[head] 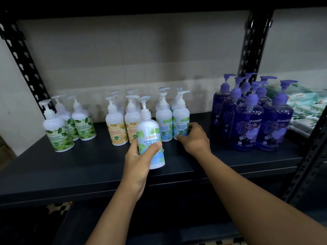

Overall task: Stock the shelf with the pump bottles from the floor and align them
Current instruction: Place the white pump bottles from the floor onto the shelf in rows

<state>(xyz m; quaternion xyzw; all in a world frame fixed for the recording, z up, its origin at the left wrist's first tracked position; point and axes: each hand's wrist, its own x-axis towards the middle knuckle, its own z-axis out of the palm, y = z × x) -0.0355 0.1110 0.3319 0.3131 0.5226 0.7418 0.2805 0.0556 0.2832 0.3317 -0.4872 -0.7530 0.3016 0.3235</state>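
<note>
My left hand (139, 161) grips a white pump bottle with a blue and green label (150, 137), held upright just above the dark shelf (88, 167). My right hand (193, 138) wraps its fingers round the base of the front right blue-label bottle (180, 119) standing on the shelf. Another blue-label bottle (163, 119) stands just left of it, with more behind. Orange-label bottles (115, 124) stand in a group left of centre. Three green-label bottles (58, 129) stand at the far left.
Several purple pump bottles (247, 124) stand tightly grouped at the right. Packs of wipes (304, 106) are stacked at the far right. Black perforated uprights (26, 68) frame the shelf. The upper shelf edge runs across the top. A lower shelf (159, 223) lies beneath.
</note>
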